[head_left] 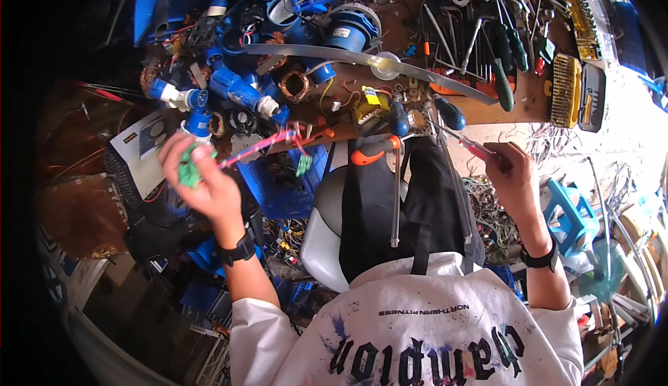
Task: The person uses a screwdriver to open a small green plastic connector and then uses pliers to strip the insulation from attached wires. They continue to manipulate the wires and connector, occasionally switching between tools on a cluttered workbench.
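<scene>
— Grasping what, on the left side?
— Pinching a bright green, motion-blurred piece (186,169) between thumb and fingers of the left hand (214,192); too smeared to tell its exact kind.
— Lying which way from that grip?
— Trailing off rightward as a thin red-and-blue wire bundle (257,148), long axis slanting up and away from the palm, with a small green connector block (304,164) dangling near the far end; nearer to the left hand than to the right.
— And gripping what opposite?
— Closed around a slim screwdriver with a clear red handle and metal shaft (479,150), right hand (513,170); aimed up and leftward, well apart from the wires.
— Beyond that?
— Below the bundle, a blue plastic crate (287,199); farther out, a brown wooden bench (536,112).
</scene>
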### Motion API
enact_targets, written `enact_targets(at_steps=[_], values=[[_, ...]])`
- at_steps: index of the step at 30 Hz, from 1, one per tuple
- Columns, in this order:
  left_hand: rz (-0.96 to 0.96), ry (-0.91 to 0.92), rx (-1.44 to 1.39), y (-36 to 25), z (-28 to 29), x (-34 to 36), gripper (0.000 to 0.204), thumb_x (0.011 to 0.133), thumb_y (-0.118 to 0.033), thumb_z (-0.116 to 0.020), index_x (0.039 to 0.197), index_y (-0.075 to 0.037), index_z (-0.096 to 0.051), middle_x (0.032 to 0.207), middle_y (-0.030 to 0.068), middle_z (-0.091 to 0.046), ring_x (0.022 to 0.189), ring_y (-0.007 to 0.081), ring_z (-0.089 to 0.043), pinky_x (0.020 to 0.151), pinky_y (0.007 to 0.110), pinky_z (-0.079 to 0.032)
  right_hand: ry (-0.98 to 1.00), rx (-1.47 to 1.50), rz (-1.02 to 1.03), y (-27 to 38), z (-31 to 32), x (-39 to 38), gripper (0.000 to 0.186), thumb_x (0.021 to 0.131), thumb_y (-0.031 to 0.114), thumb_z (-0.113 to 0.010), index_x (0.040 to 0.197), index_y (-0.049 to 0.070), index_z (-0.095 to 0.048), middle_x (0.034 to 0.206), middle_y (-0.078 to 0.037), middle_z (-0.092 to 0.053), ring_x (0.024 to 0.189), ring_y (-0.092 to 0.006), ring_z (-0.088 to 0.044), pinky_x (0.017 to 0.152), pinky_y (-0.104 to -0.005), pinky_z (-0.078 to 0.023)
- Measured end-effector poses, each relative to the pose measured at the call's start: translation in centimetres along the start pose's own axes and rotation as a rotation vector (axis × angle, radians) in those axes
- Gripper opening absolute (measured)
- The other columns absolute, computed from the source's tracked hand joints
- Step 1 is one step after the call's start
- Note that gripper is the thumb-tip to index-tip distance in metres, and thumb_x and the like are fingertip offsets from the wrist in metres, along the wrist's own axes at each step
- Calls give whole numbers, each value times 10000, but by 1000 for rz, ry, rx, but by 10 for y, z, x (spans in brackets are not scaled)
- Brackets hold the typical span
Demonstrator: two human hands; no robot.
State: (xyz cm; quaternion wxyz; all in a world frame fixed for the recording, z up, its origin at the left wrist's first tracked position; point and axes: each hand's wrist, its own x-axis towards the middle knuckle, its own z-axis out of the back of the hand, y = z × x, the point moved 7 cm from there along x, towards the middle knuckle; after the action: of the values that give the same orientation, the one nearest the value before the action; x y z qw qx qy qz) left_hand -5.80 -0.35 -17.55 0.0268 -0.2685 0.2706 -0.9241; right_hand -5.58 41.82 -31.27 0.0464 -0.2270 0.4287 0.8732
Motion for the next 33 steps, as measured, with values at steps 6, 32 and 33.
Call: enact_targets(at_steps=[6,32,33], values=[[110,193,-54,46,-72,7,211,911,-105,-642,1094,-15,-588,1069,120,-576,979,231,-577,861,327,-465,5,113,-6,-16,-2,1,198,859,3,-577,1037,-48,-648,748,-25,-594,629,-58,-501,580,-230,-421],[949,1029,-461,-3,-146,-187,415,935,-301,-636,1236,-34,-533,890,53,-640,738,124,-629,651,273,-497,62,-38,-25,-10,-9,6,256,836,28,-535,1068,-1,-641,798,-165,-618,689,-286,-626,668,-344,-496],[909,996,-455,-2,-153,-190,432,917,-327,-654,1218,-37,-543,788,59,-639,685,146,-641,618,284,-492,61,-40,7,-9,-10,6,256,841,37,-525,1065,-3,-641,811,-177,-624,708,-313,-626,683,-362,-497]])
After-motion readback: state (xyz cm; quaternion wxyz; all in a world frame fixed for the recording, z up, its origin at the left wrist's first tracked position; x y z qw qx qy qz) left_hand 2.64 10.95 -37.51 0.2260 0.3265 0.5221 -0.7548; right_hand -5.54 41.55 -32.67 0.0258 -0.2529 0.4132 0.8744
